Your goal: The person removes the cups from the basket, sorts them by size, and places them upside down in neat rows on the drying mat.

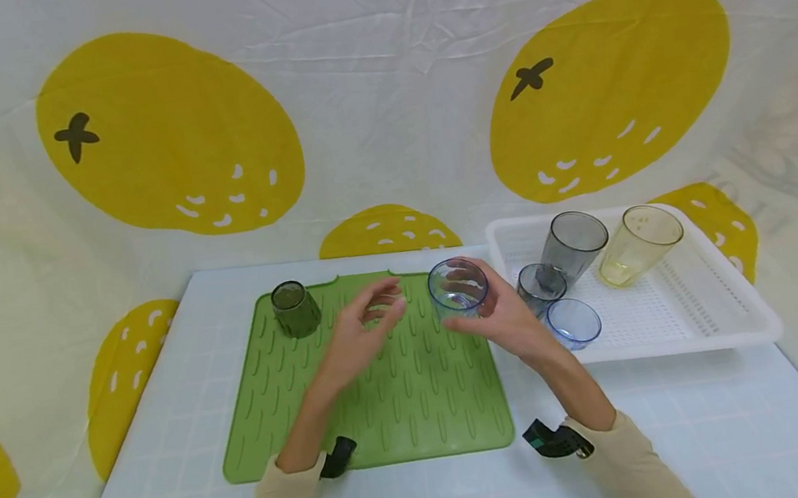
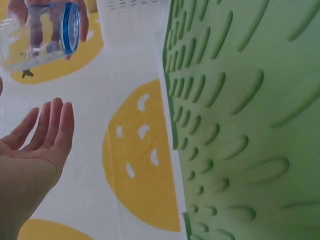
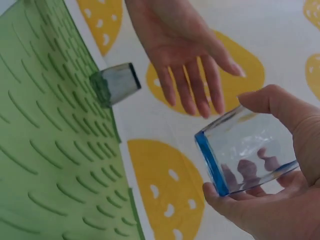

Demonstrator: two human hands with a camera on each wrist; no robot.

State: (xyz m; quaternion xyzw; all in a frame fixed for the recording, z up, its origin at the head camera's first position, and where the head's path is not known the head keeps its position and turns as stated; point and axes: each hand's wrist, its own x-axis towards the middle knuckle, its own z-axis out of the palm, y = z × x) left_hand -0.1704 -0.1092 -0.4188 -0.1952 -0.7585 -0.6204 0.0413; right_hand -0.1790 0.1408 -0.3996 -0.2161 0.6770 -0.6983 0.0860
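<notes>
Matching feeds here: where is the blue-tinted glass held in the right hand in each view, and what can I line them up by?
Head: the blue-tinted glass is just right of and below centre, in the right hand.
Left wrist: top left corner, its blue rim facing right.
Right wrist: right of centre, lower half mostly, blue rim facing left.
Shared landmark: the green ridged mat, lower middle in head, right side in left wrist, left side in right wrist.
</notes>
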